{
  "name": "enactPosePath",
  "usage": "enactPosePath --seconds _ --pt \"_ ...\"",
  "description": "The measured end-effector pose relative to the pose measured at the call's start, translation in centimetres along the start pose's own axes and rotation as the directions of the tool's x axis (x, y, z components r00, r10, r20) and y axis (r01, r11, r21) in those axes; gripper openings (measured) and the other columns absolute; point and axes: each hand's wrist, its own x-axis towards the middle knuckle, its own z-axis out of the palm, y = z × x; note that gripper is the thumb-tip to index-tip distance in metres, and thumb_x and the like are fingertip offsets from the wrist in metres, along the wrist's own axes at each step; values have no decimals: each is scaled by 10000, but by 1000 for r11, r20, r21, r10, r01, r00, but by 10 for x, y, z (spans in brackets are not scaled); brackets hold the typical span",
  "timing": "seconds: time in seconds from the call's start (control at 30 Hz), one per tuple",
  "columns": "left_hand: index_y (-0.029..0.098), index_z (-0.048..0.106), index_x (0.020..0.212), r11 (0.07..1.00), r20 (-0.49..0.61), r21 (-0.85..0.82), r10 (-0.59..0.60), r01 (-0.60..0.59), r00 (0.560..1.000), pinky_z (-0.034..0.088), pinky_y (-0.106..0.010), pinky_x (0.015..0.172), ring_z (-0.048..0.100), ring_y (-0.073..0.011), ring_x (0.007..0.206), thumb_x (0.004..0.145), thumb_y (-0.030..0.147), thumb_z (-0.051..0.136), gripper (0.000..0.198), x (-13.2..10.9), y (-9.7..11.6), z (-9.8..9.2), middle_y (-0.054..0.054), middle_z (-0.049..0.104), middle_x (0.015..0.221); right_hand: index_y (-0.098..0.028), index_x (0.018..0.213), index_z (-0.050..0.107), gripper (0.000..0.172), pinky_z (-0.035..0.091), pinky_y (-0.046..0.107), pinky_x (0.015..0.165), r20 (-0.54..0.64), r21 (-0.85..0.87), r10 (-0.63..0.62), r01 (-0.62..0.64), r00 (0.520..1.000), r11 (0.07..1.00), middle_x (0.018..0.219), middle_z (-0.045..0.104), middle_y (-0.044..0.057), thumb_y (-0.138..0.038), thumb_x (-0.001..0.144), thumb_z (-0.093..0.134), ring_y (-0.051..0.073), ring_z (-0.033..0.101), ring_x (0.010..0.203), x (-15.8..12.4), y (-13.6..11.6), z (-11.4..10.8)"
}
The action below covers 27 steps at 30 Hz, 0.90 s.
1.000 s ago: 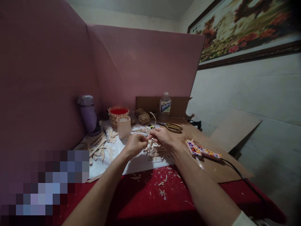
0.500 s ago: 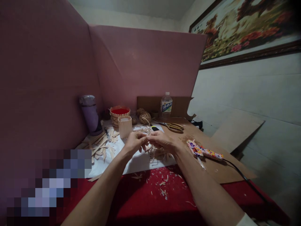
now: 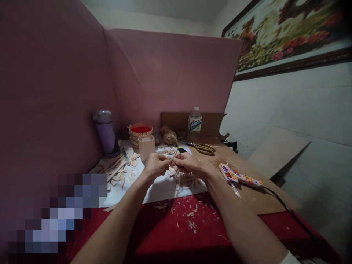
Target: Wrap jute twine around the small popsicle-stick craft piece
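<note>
My left hand [image 3: 156, 165] and my right hand [image 3: 189, 163] meet over the white paper, fingers pinched close together. A thin strand of twine [image 3: 175, 151] rises from between the fingertips; both hands appear to grip it. Beneath and beside my right hand lie more loose twine and pale wooden pieces [image 3: 187, 180], partly hidden. Just beyond my left hand stands a small cup made of wooden sticks [image 3: 146, 148]. Behind it are a larger stick basket with a red inside [image 3: 136, 138] and a ball of twine [image 3: 169, 136].
Wooden sticks [image 3: 117, 169] lie scattered at left near a purple bottle [image 3: 106, 135]. Golden-handled scissors [image 3: 205, 148], a clear labelled bottle [image 3: 195, 123] and a flower-patterned glue gun [image 3: 239, 177] with its cord rest to the right. Scraps litter the red cloth [image 3: 165, 234].
My left hand has shifted slightly, and the fingertips of both hands have drawn a little apart. The strand between them now slants differently. Other objects stay where they were.
</note>
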Motion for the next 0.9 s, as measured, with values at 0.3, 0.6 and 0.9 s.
enactPosePath --seconds 0.3,0.6,0.9 --pt "115 514 456 983 9 -142 -119 119 993 124 -188 319 274 -29 262 573 229 618 193 5 -9 -4 41 383 322 -126 653 548 103 326 200 463 -116 -193 -82 58 990 980 586 548 18 -213 693 508 81 447 490 -2 -9 3" --pt "122 488 491 946 7 -279 -167 163 986 112 -178 313 286 -32 263 529 214 636 178 5 -12 -2 48 398 336 -165 603 524 202 272 220 511 -356 -591 -408 135 841 795 563 493 -7 -325 726 517 99 401 529 9 8 1" --pt "83 558 644 853 -83 -506 -193 125 978 173 -138 304 338 -1 297 559 156 618 127 9 -17 -11 -12 571 525 -169 666 655 197 261 217 530 -85 -722 -427 239 900 649 557 541 -1 -307 736 532 93 424 537 1 2 14"
